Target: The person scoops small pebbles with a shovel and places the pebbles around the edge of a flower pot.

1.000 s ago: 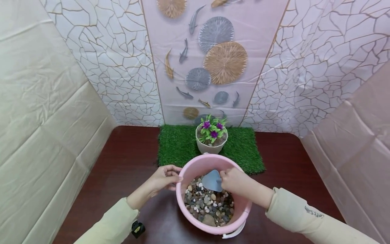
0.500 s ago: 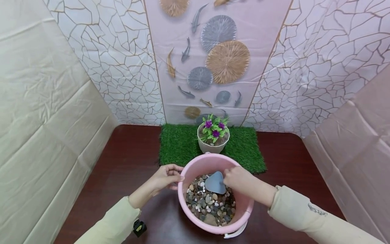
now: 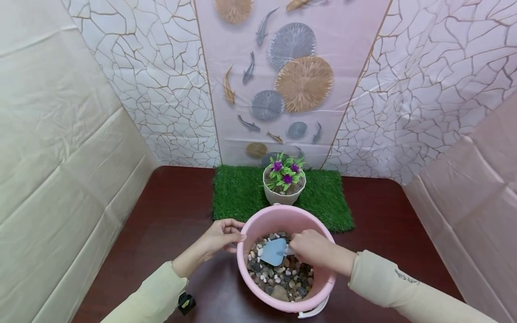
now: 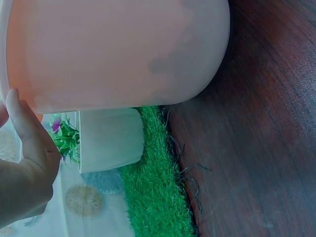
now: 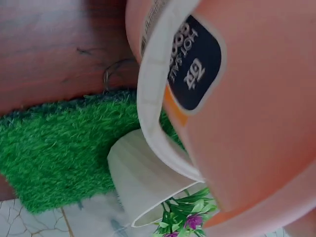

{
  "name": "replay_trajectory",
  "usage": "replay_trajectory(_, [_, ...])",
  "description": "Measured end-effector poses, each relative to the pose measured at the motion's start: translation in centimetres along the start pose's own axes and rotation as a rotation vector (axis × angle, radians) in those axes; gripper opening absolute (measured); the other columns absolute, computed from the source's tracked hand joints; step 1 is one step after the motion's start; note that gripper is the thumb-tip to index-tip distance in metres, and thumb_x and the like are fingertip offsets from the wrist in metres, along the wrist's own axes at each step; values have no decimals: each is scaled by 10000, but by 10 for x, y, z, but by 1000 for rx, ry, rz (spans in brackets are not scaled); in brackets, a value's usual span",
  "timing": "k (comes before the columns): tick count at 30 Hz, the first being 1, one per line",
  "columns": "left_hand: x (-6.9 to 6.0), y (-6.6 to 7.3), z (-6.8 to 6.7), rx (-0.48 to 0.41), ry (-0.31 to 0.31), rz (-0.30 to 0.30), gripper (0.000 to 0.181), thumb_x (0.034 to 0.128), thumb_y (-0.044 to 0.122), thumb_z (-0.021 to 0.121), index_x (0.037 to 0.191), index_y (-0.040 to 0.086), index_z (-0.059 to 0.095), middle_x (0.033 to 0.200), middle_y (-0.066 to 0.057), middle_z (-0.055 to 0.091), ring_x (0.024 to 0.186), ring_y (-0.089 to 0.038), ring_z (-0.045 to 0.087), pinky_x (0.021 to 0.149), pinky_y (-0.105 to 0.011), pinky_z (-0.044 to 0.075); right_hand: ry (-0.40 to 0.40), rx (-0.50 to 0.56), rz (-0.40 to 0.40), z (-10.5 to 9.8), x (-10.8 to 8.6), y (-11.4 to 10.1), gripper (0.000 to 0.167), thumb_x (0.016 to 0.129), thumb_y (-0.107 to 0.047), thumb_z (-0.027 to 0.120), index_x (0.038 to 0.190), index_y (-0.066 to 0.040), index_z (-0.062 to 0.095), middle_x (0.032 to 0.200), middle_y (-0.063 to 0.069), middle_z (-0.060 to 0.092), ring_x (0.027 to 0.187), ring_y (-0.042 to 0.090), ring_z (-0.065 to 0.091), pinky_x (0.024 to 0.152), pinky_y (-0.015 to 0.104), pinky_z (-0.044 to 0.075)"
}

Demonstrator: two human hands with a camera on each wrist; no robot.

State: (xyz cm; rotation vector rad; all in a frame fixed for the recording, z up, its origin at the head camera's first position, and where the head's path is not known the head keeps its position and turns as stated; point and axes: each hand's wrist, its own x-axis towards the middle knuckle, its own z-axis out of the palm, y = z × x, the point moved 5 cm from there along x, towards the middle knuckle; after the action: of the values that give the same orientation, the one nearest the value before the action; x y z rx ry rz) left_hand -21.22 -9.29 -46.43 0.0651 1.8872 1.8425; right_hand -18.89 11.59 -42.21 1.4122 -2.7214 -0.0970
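Observation:
A pink bucket (image 3: 243, 268) stands on the table, holding mixed pebbles (image 3: 282, 279) in brown, grey and white. My left hand (image 3: 220, 235) pinches its left rim, thumb over the edge; the left wrist view shows those fingers against the rim too. Inside the bucket, my right hand (image 3: 312, 246) grips a small blue-grey hand trowel (image 3: 273, 252) by its light handle, mostly hidden in the fist. The trowel's blade points left and lies over the pebbles. In the right wrist view, the bucket's outer wall (image 5: 256, 98) hides most of that hand.
Behind the bucket, a white flowerpot (image 3: 282, 197) with purple flowers stands on a green turf mat (image 3: 238, 193). The bucket's white carrying handle (image 3: 313, 312) hangs at the front right. A small black object (image 3: 186, 303) is by the left sleeve. Fabric walls surround the dark red table (image 3: 173, 202).
My right hand has lowered the trowel and shifted it slightly left and toward the front in the bucket, and the blade has turned. My left hand keeps its hold on the rim.

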Motion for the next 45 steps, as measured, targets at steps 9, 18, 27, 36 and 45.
replay_trajectory(9, [-4, 2, 0, -20, 3, 1, 438, 817, 57, 656, 1200, -105, 520, 795, 11, 608, 698, -76, 632, 596, -207, 592, 51, -76, -124, 2, -5, 3, 199, 641, -65, 734, 596, -179, 577, 625, -23, 555, 454, 104, 426, 399, 211, 362])
replay_trajectory(18, [-1, -2, 1, -32, -6, 1, 420, 819, 43, 648, 1191, -106, 523, 788, 21, 607, 695, -68, 622, 580, -189, 583, 40, -73, -203, 9, -1, 1, 225, 711, -70, 711, 602, -194, 559, 624, -63, 504, 448, 58, 350, 403, 160, 304])
replay_trajectory(27, [-3, 0, 3, -27, -10, 10, 427, 822, 34, 644, 1202, -114, 517, 782, 25, 599, 689, -66, 615, 574, -191, 583, 44, 37, -208, 5, -7, 7, 129, 743, -96, 732, 701, -166, 632, 662, -53, 521, 477, 56, 374, 421, 148, 316])
replay_trajectory(36, [-4, -1, 2, -21, -3, -4, 436, 819, 46, 649, 1206, -107, 518, 790, 18, 603, 687, -65, 618, 591, -209, 592, 49, 151, -217, -7, -14, 18, 135, 741, -111, 744, 841, -161, 668, 756, -41, 572, 572, 51, 516, 512, 139, 442])
replay_trajectory(45, [-3, 0, 3, -20, -14, 2, 443, 821, 54, 645, 1209, -113, 512, 801, 16, 611, 698, -73, 628, 595, -196, 588, 63, 232, -168, -11, -20, 30, 182, 749, -117, 740, 919, -125, 674, 818, -6, 606, 631, 71, 567, 544, 171, 490])
